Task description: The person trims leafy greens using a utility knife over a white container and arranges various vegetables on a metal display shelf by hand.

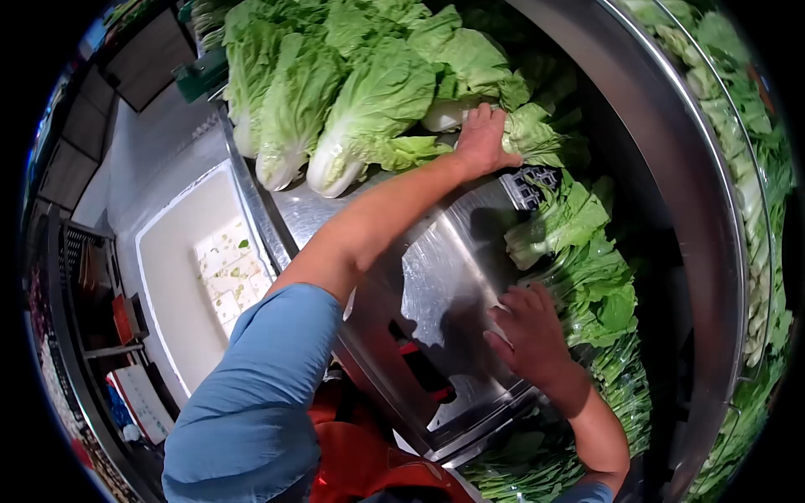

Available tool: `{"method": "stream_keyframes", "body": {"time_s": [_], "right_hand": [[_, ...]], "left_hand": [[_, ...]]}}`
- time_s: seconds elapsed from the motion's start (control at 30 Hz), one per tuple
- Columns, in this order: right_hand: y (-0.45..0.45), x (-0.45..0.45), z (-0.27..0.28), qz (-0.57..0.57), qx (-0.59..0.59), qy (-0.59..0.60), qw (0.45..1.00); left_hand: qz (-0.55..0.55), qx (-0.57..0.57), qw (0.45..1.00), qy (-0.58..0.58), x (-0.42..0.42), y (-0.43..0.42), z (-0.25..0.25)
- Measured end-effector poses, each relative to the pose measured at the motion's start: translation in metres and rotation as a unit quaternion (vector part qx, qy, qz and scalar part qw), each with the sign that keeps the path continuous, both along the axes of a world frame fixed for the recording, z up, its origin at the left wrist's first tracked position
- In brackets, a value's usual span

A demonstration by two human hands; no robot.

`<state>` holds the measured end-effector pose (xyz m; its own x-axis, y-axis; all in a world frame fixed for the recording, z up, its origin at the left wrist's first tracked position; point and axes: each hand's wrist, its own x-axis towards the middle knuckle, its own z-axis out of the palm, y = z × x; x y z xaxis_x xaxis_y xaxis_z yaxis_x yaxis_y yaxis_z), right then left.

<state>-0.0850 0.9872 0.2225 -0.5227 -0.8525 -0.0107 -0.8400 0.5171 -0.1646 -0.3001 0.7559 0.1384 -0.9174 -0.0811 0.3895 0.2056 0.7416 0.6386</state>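
Note:
My left hand point(485, 144) reaches across the steel counter to the far row of greens. Its fingers and thumb close round the base of a small napa cabbage point(535, 136), with its leaves pointing right. Larger napa cabbages point(369, 117) lie just left of that hand, white stems toward me. My right hand point(532, 335) hovers near the counter's right side, fingers apart and holding nothing that I can see. Beside it lies a loose leafy head point(562, 222), with more green leaves point(599, 289) below.
A white bin point(184, 277) with leaf scraps on its bottom stands to the left. The steel counter point(453, 268) lies between my arms. A curved metal display edge point(671, 168) runs along the right, with more vegetables point(755, 193) beyond. Bundled greens point(620, 377) lie at lower right.

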Motion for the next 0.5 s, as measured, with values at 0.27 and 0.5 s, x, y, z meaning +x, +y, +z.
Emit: {"method": "stream_keyframes", "body": {"time_s": [0.27,0.5], "right_hand": [[0.007,0.006,-0.009,0.014,-0.035,-0.040,0.999],[0.007,0.013,-0.014,0.027,-0.043,-0.067,0.996]], "left_hand": [[0.042,0.088,0.995,0.029,-0.012,0.009,-0.011],[0.089,0.103,0.991,-0.019,-0.024,0.026,-0.008]]}}
